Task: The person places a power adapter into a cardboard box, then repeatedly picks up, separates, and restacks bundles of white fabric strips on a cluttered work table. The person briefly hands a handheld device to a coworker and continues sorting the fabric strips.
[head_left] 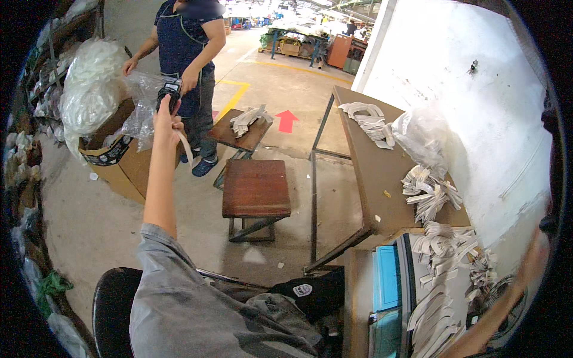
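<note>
My left hand (pixel 165 119) reaches far forward, its fingers closed round a black handheld device (pixel 169 92) with a small grey panel. A pale curved strip (pixel 185 147) hangs just below these fingers; whether they hold it I cannot tell. Close beyond the device is the hand (pixel 190 79) of another person (pixel 190 48), who stands facing me in a dark top. That person's other hand (pixel 130 65) is by a clear plastic bag (pixel 145 104). My right forearm (pixel 507 304) runs up the right rim, blurred; its hand (pixel 539 241) is smeared at the dark edge, the fingers hidden.
A wooden stool (pixel 256 188) stands ahead; a second stool (pixel 224 135) behind it bears pale strips (pixel 249 119). At left is a cardboard box (pixel 122 173) with plastic bags. The brown table (pixel 373 179) at right holds strip bundles (pixel 433 194). Nearer are blue bins (pixel 387 277) and a fan (pixel 507 301).
</note>
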Demonstrator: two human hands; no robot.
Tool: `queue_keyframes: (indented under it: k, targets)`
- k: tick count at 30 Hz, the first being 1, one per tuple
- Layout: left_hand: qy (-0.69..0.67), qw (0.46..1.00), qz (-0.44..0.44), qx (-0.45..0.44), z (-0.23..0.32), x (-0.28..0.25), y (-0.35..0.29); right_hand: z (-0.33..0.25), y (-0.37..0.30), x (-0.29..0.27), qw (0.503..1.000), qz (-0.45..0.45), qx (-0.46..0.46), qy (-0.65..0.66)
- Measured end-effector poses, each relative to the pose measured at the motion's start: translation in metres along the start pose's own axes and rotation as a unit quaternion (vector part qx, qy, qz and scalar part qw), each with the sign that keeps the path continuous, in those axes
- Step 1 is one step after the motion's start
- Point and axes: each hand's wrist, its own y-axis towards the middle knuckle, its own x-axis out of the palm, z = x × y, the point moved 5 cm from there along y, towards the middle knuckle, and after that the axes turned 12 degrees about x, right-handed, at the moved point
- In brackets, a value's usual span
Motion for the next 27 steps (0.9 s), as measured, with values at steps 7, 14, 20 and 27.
queue_keyframes:
  k: [7, 14, 20, 27]
  targets:
    - [-0.014, 0.996, -0.042, -0.076, -0.015, 0.031, -0.056, -0.309, -0.108, 0.23, 0.917, -0.298, -0.113, 0.241]
    - [0.064, 0.993, -0.061, -0.079, -0.039, 0.041, -0.057, -0.469, -0.205, 0.31, 0.844, -0.366, -0.145, 0.365]
    - [0.119, 0.986, -0.058, -0.099, -0.059, 0.034, -0.029, -0.52, -0.234, 0.331, 0.827, -0.372, -0.132, 0.399]
    - [0.154, 0.974, -0.106, -0.128, -0.069, 0.037, -0.024, -0.548, -0.248, 0.347, 0.816, -0.395, -0.127, 0.402]
